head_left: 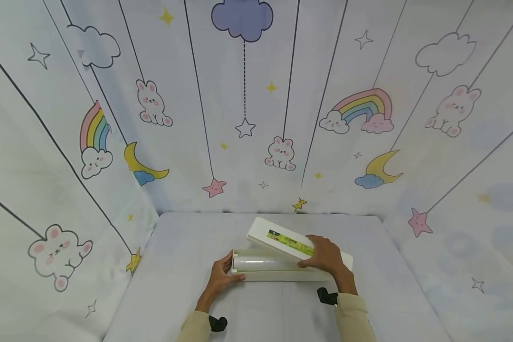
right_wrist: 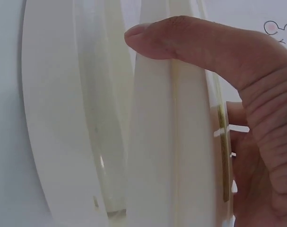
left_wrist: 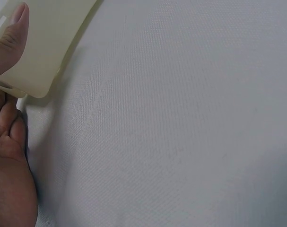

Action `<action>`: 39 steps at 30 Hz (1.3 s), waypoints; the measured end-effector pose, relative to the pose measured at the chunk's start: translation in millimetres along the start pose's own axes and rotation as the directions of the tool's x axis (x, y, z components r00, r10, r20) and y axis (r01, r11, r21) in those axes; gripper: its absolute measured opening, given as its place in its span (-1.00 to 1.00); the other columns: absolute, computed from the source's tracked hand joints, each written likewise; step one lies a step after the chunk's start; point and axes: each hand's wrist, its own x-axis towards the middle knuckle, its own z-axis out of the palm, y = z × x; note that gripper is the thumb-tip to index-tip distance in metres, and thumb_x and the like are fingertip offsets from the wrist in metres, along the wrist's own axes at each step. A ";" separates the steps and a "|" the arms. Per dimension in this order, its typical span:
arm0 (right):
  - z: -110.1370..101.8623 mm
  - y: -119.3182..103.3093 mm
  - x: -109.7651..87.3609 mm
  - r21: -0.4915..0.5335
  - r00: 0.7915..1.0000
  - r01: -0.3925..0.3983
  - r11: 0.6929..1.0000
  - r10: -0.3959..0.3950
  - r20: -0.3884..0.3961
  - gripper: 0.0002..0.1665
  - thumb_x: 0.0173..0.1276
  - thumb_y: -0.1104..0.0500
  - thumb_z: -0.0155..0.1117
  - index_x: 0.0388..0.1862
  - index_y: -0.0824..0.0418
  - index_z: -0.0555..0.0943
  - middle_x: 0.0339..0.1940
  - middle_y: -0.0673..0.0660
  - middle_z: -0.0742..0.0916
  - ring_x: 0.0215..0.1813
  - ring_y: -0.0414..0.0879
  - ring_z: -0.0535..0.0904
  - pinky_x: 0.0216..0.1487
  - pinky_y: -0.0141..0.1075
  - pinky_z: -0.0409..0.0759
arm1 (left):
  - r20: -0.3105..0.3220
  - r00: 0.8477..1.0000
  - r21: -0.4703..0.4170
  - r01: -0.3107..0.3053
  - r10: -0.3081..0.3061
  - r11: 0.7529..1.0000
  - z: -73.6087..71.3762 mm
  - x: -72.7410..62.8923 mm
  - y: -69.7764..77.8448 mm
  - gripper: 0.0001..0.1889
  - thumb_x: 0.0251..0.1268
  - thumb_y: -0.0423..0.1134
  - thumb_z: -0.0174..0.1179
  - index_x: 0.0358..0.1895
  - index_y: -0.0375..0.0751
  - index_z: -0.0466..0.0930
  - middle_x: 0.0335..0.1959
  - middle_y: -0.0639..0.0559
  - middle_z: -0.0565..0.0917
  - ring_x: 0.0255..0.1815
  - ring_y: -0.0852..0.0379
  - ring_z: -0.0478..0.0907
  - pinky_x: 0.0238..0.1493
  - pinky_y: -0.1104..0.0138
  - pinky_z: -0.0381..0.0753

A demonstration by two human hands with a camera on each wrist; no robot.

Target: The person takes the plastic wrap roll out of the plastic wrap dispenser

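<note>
A long off-white plastic wrap dispenser box [head_left: 278, 276] lies on the table, with a roll of clear cling film [head_left: 261, 263] inside it. My left hand [head_left: 222, 275] grips the box's left end, thumb along the front; in the left wrist view the thumb [left_wrist: 13, 40] presses on the box corner [left_wrist: 39, 80]. With my right hand [head_left: 325, 256] I hold the lid [head_left: 261, 230], which bears a green and yellow label. The lid is tilted across the box, its left end raised toward the back. In the right wrist view, my thumb lies over the lid's edge [right_wrist: 152, 142], beside the roll [right_wrist: 103, 118].
A white cloth covers the table [head_left: 175, 247]. White curtains [head_left: 248, 166] printed with rabbits, stars and rainbows stand behind and at both sides. Black wrist-camera mounts [head_left: 218, 324] show near both sleeves.
</note>
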 end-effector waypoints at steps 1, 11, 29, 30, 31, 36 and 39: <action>-0.6 0.5 -0.5 -0.001 1.000 -0.004 1.000 0.004 -0.002 0.09 -0.19 -0.26 0.76 0.39 0.13 0.70 0.00 0.07 0.85 -0.23 -0.15 0.57 -0.30 -0.24 0.54 | 0.000 1.000 0.006 -0.008 0.008 1.000 -0.2 0.3 -0.9 0.12 0.03 -0.38 0.72 0.63 -0.58 0.21 0.61 -0.48 0.39 0.65 -0.43 0.36 0.68 0.07 0.41; -2.1 6.0 -10.9 0.010 0.998 -0.033 0.999 0.033 -0.048 0.09 -0.14 -0.22 0.78 0.40 0.19 0.69 0.08 0.14 0.86 -0.18 -0.11 0.61 -0.26 -0.22 0.55 | 0.009 0.998 0.024 -0.065 0.065 0.998 -0.9 -4.5 -1.1 0.11 0.05 -0.33 0.72 0.61 -0.64 0.21 0.58 -0.56 0.39 0.60 -0.52 0.39 0.58 0.41 0.51; -19.1 24.7 -27.6 0.067 0.979 -0.181 0.981 0.186 -0.080 0.07 -0.10 -0.22 0.79 0.40 0.19 0.70 0.02 0.17 0.87 -0.18 -0.05 0.67 -0.30 -0.24 0.56 | -0.016 1.000 0.009 -0.001 0.001 1.000 4.3 -4.1 4.8 0.12 0.03 -0.38 0.72 0.63 -0.61 0.21 0.60 -0.49 0.40 0.63 -0.46 0.38 0.66 0.02 0.44; -19.2 25.5 -28.1 0.068 0.978 -0.183 0.981 0.189 -0.086 0.07 -0.09 -0.23 0.78 0.41 0.20 0.69 0.01 0.18 0.87 -0.18 -0.05 0.67 -0.31 -0.24 0.56 | -0.013 1.000 0.011 -0.006 0.006 1.000 4.3 -4.3 4.8 0.12 0.03 -0.38 0.72 0.62 -0.61 0.21 0.60 -0.50 0.40 0.63 -0.47 0.38 0.66 0.08 0.46; -19.6 26.0 -28.7 0.070 0.977 -0.185 0.980 0.191 -0.092 0.08 -0.09 -0.23 0.78 0.41 0.22 0.69 0.01 0.19 0.87 -0.18 -0.05 0.67 -0.31 -0.24 0.56 | -0.009 1.000 0.018 -0.015 0.015 1.000 4.2 -4.6 4.7 0.11 0.03 -0.38 0.72 0.62 -0.62 0.21 0.59 -0.52 0.40 0.62 -0.48 0.38 0.65 0.13 0.48; -22.1 27.3 -32.1 0.081 0.969 -0.212 0.974 0.221 -0.114 0.10 -0.10 -0.24 0.79 0.39 0.26 0.69 -0.02 0.19 0.87 -0.19 -0.04 0.69 -0.32 -0.24 0.56 | 0.001 0.999 0.069 -0.053 0.053 0.996 3.3 -3.9 2.6 0.11 0.05 -0.34 0.72 0.61 -0.63 0.22 0.58 -0.55 0.41 0.59 -0.52 0.40 0.59 0.32 0.54; -24.1 29.0 -34.8 0.080 0.963 -0.235 0.969 0.243 -0.119 0.10 -0.12 -0.25 0.80 0.38 0.26 0.69 -0.02 0.18 0.87 -0.18 -0.03 0.70 -0.32 -0.23 0.57 | -0.005 0.999 0.052 -0.033 0.033 0.998 3.3 -3.3 3.0 0.12 0.05 -0.34 0.72 0.63 -0.60 0.21 0.60 -0.51 0.39 0.62 -0.49 0.38 0.64 0.17 0.49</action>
